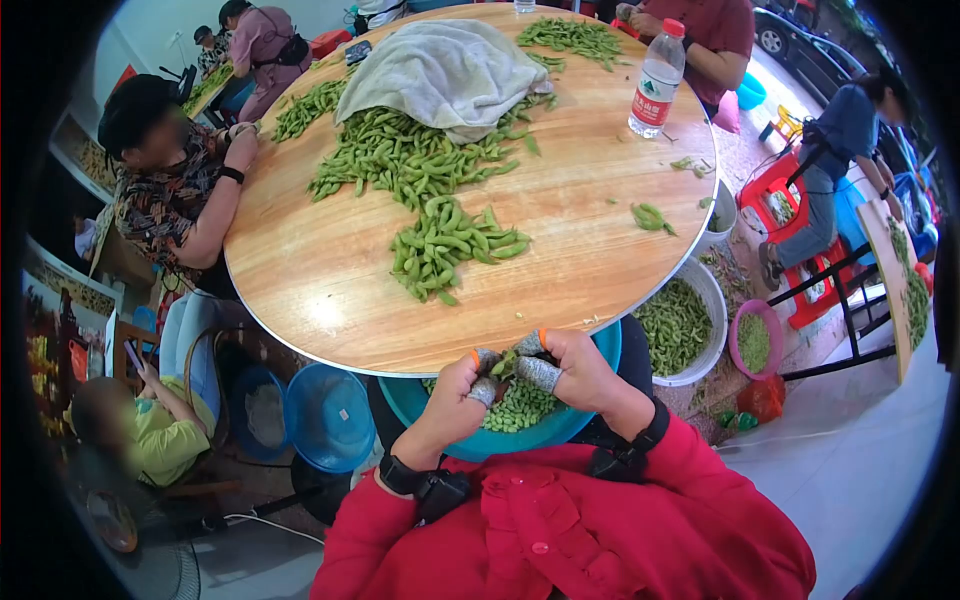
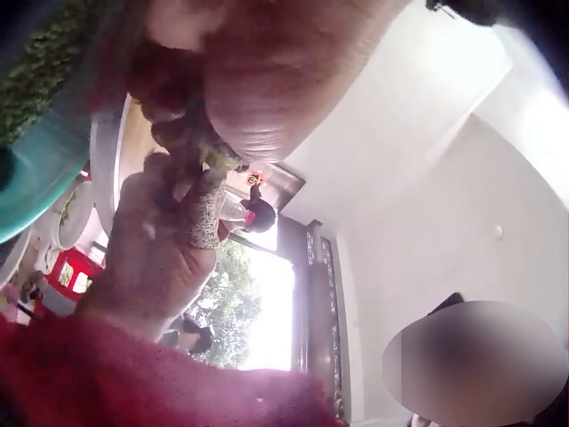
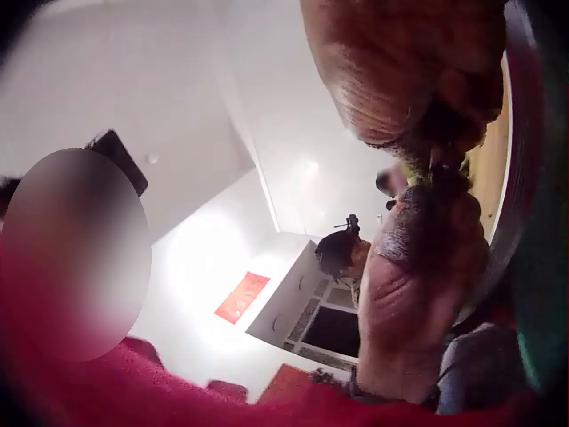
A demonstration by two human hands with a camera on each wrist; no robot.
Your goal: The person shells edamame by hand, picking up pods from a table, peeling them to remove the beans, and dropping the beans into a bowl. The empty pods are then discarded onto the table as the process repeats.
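Note:
Over the teal basin (image 1: 400,400), both hands meet at the table's front edge. My left hand (image 1: 452,398) and right hand (image 1: 588,375) pinch a green soybean pod (image 1: 506,362) between thumbs and fingertips. Grey wrappings with orange edges cover the thumbs and some fingers. Shelled green beans (image 1: 515,408) fill the basin beneath. In the left wrist view the pod (image 2: 216,158) shows partly between the thumbs; the rest is hidden by fingers. A loose heap of pods (image 1: 445,245) lies on the round wooden table (image 1: 570,240) ahead of the hands.
A grey towel (image 1: 440,75) covers part of the larger pod pile. A water bottle (image 1: 658,85) stands at the right. Beside the table are a white basket of pods (image 1: 715,340), a pink basin (image 1: 757,312) and a blue basin (image 1: 330,415). Several people sit around.

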